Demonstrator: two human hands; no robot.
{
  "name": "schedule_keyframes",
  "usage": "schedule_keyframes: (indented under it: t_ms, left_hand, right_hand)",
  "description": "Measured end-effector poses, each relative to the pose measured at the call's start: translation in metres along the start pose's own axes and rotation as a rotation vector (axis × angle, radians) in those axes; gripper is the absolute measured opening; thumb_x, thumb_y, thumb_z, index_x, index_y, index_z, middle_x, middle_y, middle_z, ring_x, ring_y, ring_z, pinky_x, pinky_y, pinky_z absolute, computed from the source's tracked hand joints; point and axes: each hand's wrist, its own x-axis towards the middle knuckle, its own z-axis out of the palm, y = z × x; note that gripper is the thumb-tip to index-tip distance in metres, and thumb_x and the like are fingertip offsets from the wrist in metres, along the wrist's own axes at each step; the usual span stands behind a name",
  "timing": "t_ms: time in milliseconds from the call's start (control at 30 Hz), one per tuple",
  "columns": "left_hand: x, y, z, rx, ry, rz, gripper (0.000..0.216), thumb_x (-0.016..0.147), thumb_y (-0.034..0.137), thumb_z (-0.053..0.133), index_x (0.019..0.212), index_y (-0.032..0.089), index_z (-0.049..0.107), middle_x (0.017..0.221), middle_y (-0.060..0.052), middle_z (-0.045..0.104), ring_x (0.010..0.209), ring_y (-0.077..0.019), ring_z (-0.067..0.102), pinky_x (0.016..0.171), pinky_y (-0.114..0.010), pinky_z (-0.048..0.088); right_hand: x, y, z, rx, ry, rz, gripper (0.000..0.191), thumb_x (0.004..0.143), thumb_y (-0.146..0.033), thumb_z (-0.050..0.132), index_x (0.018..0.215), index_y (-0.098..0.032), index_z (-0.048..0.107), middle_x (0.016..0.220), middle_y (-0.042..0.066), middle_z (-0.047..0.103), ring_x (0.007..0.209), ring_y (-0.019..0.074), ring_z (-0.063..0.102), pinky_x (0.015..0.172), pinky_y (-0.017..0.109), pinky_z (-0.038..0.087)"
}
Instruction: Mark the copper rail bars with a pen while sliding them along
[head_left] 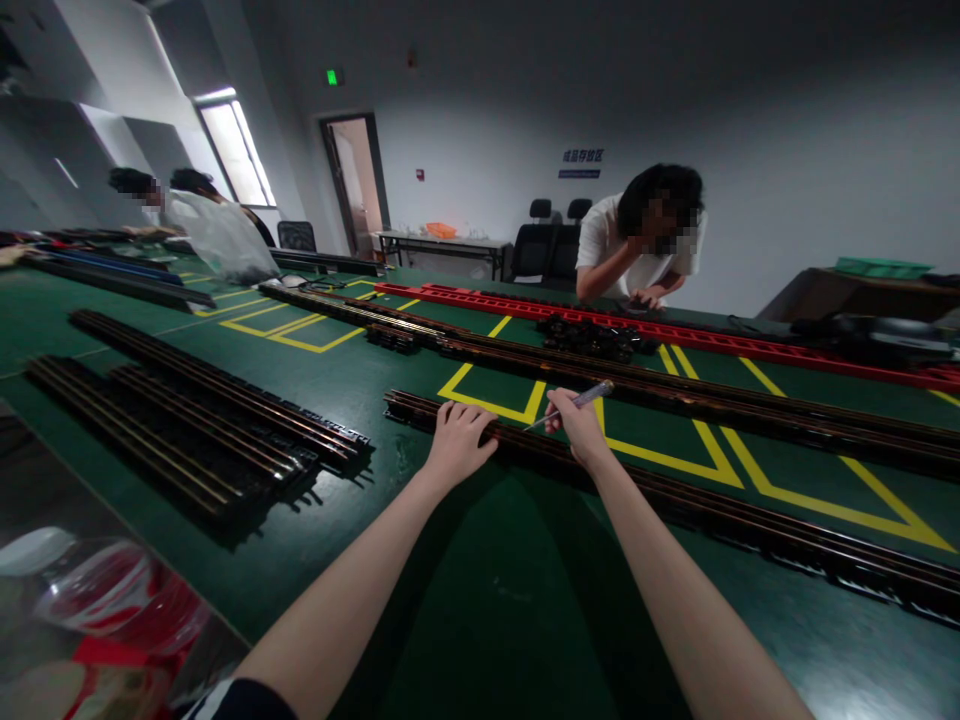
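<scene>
Across the green table runs a long black rail with copper-coloured strips (720, 510). My left hand (461, 438) lies over it near its left end, fingers curled over the far side and thumb toward the near side. My right hand (576, 425) is closed around a slim screwdriver (592, 394) with a pale, see-through handle. Its thin shaft slants down to the left, and the tip is at the rail just right of my left hand. Whether the tip touches a screw is too small to tell.
Several similar rails (210, 420) lie at the left. Farther back are another long rail (675, 390), a black cluster of parts (596, 338) and a red ladder-like strip (735, 345). A person (645, 240) leans on the far side. A plastic jar (112, 590) stands lower left.
</scene>
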Motion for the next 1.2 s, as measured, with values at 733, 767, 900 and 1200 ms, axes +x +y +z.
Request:
schedule_keyframes:
  t_ms: [733,767,900,1200]
  left_hand:
    - [0.001,0.005,0.004,0.123,0.096,-0.035,0.033,0.076,0.008,0.045,0.1,0.02,0.065,0.101,-0.005,0.067,0.102,-0.0241,0.054,0.1,-0.04,0.033]
    - [0.0,0.005,0.004,0.122,0.101,-0.045,0.033,0.076,0.007,0.045,0.099,0.02,0.065,0.1,-0.005,0.067,0.102,-0.0242,0.054,0.1,-0.04,0.033]
    - [0.0,0.006,0.003,0.112,0.121,-0.09,0.034,0.076,0.005,0.045,0.097,0.022,0.065,0.099,-0.004,0.068,0.103,-0.0245,0.055,0.103,-0.042,0.031]
    - [0.001,0.001,0.003,0.06,0.093,-0.131,0.037,0.077,0.002,0.042,0.097,0.022,0.065,0.103,-0.003,0.068,0.106,-0.0239,0.054,0.107,-0.045,0.026]
  right_hand:
    - [0.001,0.004,0.007,-0.142,-0.113,-0.031,0.031,0.072,-0.045,0.06,0.055,-0.019,0.056,0.042,-0.003,0.052,0.041,0.0107,0.053,0.042,0.021,0.039]
    - [0.002,0.004,0.006,-0.145,-0.117,-0.03,0.031,0.073,-0.045,0.06,0.056,-0.019,0.056,0.042,-0.003,0.053,0.041,0.0107,0.053,0.042,0.02,0.039]
    - [0.003,0.004,0.001,-0.138,-0.103,-0.009,0.033,0.071,-0.046,0.062,0.054,-0.019,0.056,0.041,-0.003,0.053,0.04,0.0098,0.052,0.041,0.019,0.038]
    - [0.002,0.002,-0.001,-0.02,-0.073,0.016,0.032,0.066,-0.044,0.064,0.049,-0.018,0.055,0.037,-0.003,0.05,0.036,0.0084,0.049,0.038,0.019,0.037]
